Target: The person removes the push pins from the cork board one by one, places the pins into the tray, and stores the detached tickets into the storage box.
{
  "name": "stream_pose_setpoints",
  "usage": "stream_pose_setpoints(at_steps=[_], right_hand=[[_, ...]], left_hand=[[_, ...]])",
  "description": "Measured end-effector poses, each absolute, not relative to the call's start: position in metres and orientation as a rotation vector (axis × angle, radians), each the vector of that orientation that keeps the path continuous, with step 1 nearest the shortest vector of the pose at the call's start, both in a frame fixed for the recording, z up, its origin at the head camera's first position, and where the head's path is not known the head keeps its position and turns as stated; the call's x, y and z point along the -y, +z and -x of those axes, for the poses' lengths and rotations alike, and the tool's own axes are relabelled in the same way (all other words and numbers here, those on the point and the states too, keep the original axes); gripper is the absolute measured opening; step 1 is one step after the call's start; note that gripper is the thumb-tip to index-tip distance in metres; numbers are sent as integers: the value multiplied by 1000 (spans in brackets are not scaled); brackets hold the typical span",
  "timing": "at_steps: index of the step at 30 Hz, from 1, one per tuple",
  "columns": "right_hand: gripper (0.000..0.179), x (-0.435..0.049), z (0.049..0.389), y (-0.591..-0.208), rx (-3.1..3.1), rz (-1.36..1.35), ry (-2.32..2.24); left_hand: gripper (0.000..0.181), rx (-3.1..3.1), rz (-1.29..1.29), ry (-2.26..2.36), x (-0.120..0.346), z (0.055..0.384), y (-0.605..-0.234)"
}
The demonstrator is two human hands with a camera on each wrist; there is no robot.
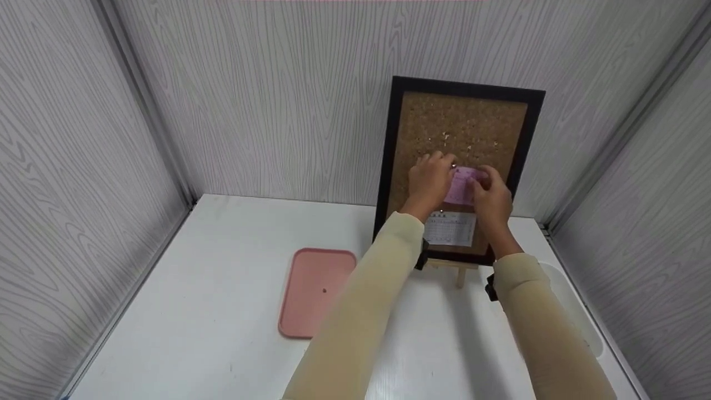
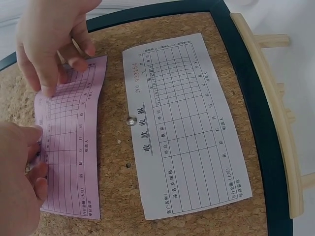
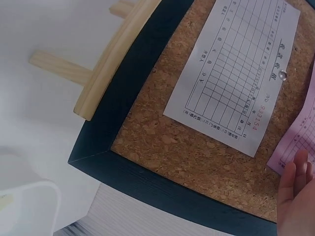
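Note:
A pink receipt slip [image 1: 460, 188] lies against the framed corkboard [image 1: 466, 122], above a white receipt [image 2: 182, 128] held by a round clear pin [image 2: 131, 121]. At the pink slip's upper left, my left hand [image 1: 432, 180] has curled fingers, with a shiny push pin [image 1: 454, 165] at its fingertips. Its thumb and fingers reach the slip's top edge in the left wrist view. On the right side, my right hand [image 1: 492, 197] holds the pink slip [image 3: 300, 132] between thumb and fingers against the cork. In the right wrist view only part of that hand shows.
A wooden easel [image 1: 461, 275] supports the board on the white table [image 1: 233, 266]. A pink tray [image 1: 311, 289] with a small dark item on it lies left of my left sleeve. Partly behind my right sleeve is a white tray [image 1: 577, 311]. Grey panels enclose the table.

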State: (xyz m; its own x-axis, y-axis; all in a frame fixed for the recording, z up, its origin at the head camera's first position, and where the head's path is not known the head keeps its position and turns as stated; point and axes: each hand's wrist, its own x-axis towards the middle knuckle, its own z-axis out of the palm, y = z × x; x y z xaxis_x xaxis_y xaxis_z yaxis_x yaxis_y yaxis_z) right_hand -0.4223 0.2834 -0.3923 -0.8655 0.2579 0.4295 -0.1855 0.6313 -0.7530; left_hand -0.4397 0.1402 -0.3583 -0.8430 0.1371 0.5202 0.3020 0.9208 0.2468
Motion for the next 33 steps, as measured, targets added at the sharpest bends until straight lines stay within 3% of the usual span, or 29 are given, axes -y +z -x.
stream_pose_setpoints(at_steps=[33], right_hand=[[24,-291,422,-392,2261,-56,1160]], left_hand=[[22,2568,198,-415,-149,442,-357]])
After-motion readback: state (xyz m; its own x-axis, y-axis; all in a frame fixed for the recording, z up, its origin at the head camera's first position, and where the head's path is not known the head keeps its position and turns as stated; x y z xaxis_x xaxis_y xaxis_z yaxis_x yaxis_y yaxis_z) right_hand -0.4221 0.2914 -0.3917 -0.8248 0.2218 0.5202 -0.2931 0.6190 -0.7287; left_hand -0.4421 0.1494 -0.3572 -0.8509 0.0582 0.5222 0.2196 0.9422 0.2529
